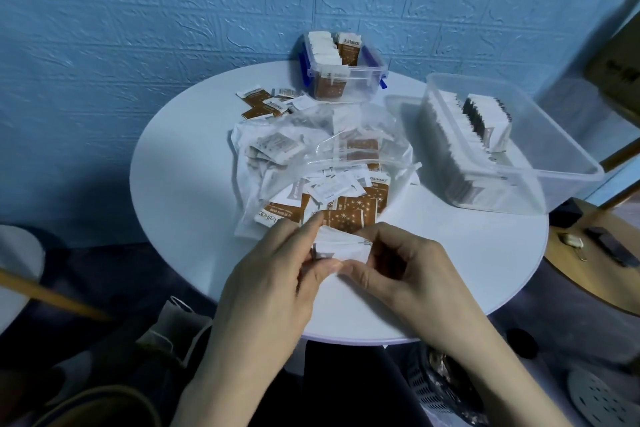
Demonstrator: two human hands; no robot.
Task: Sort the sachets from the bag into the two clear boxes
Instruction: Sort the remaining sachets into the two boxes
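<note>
Both hands (337, 263) pinch white sachets (341, 246) at table (485, 253) edge, before bag (322, 163).

On the table (194, 253), the bag (322, 163) lies centre, small box (346, 80) behind it, large box (512, 156) right

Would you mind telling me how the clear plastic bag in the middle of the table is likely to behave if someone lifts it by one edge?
The clear plastic bag looks thin and crumpled, so it would probably sag rather than hold its shape. Its mouth lies open towards the hands, so the loose sachets inside might well spill out. The film looks glossy, so it may slip in the fingers.
</note>
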